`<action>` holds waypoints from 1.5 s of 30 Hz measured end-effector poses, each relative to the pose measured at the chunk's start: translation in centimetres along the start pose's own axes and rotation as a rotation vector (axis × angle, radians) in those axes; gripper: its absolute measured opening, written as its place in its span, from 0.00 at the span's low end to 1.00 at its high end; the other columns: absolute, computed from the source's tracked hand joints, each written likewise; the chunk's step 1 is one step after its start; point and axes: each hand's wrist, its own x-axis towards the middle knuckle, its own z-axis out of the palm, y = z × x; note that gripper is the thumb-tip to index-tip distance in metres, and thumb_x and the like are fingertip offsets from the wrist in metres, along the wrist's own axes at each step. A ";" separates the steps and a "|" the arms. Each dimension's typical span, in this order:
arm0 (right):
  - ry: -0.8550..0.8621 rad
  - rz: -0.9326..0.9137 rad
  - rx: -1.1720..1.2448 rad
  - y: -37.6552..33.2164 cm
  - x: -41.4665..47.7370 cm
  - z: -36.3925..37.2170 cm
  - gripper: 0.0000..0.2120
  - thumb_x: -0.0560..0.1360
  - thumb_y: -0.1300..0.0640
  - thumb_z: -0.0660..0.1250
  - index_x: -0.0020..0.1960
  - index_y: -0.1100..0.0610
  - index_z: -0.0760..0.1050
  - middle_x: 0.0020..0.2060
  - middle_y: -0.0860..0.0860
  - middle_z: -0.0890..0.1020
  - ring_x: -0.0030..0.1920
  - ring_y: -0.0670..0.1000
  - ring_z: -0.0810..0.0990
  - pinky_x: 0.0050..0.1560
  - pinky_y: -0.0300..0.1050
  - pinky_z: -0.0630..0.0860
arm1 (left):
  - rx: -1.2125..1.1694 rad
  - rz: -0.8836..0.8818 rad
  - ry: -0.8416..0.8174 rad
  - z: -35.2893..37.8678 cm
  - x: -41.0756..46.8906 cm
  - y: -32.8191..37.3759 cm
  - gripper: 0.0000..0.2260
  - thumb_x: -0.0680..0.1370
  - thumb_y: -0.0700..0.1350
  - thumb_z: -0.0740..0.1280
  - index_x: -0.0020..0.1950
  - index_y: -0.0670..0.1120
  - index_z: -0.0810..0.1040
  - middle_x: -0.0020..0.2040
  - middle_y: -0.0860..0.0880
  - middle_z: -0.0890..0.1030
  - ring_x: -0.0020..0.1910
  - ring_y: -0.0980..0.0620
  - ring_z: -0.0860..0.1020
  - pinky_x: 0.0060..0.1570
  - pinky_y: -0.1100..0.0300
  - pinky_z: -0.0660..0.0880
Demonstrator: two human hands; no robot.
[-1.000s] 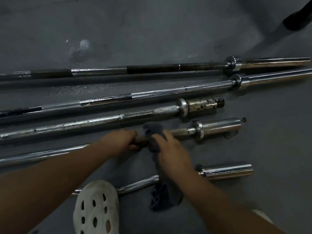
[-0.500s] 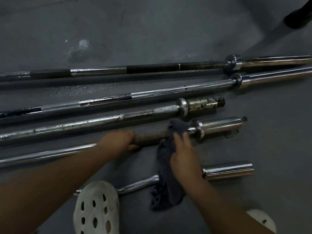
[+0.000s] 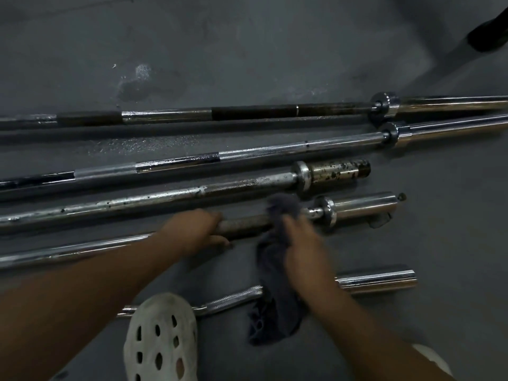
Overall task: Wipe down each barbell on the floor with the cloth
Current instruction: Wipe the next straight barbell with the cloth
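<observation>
Several barbells lie side by side on the grey floor. My left hand grips the shaft of the fourth bar from the back. My right hand, blurred, holds a dark grey cloth wrapped round the same shaft close to its collar; the rest of the cloth hangs down to the floor. Behind it lie a rusty spotted bar, a knurled chrome bar and a dark-banded bar. A curl bar lies nearest me, partly hidden by the cloth and my arm.
My white perforated clog stands on the floor over the curl bar's left part; a second white shoe shows at the lower right. A dark object sits at the top right corner. Bare grey floor lies beyond the bars.
My right hand has slid the cloth to the right along the shaft, from next to my left hand up to the collar. My left hand has kept its grip.
</observation>
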 end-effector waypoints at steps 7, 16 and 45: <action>-0.212 -0.191 -0.006 -3.5 -1.1 1.1 0.34 0.72 0.64 0.60 0.75 0.44 0.60 0.77 0.49 0.58 0.67 0.59 0.70 0.62 0.55 0.74 | -0.126 -0.002 -0.144 -1.3 0.5 -0.4 0.23 0.73 0.64 0.69 0.57 0.48 0.77 0.55 0.45 0.82 0.52 0.46 0.79 0.48 0.57 0.73; -0.056 0.056 -0.022 -2.5 -1.0 0.2 0.31 0.74 0.62 0.61 0.75 0.50 0.62 0.74 0.54 0.60 0.62 0.62 0.74 0.59 0.55 0.75 | -0.135 -0.017 -0.149 -1.2 0.3 -0.3 0.20 0.74 0.61 0.70 0.58 0.49 0.77 0.56 0.46 0.81 0.54 0.47 0.79 0.49 0.58 0.72; -0.276 -0.016 0.160 -5.0 1.7 0.8 0.37 0.70 0.56 0.63 0.74 0.38 0.53 0.63 0.56 0.77 0.58 0.61 0.79 0.56 0.56 0.77 | -0.088 -0.002 -0.109 -1.2 0.0 -0.3 0.18 0.78 0.58 0.67 0.59 0.46 0.75 0.54 0.44 0.81 0.55 0.44 0.79 0.46 0.58 0.70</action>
